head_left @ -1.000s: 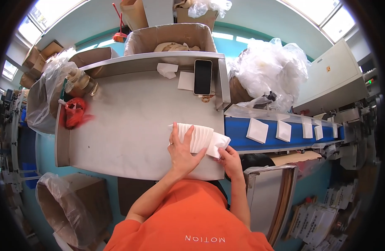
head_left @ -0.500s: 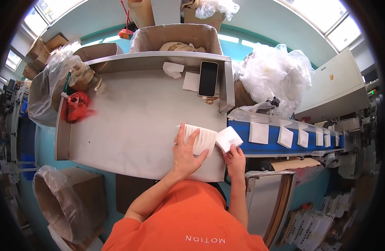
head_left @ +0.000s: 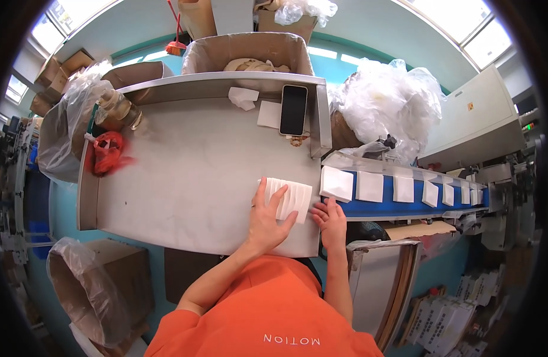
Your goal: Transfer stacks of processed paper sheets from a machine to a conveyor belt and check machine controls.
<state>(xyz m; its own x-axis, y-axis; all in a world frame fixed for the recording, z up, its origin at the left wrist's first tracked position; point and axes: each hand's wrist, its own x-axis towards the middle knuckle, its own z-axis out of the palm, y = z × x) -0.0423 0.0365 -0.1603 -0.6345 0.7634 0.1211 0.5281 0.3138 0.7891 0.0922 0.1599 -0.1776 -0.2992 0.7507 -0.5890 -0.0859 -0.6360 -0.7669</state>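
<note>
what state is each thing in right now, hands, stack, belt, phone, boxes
left hand: flat on the white stack
right hand: open, empty, beside the stack
white stack: fanned, lying flat
blue belt: carrying white squares
phone: screen dark
cardboard box: open

Single head view, wide fisheye, looking steeply down — worktable (head_left: 185,178) close below, edges bending
</note>
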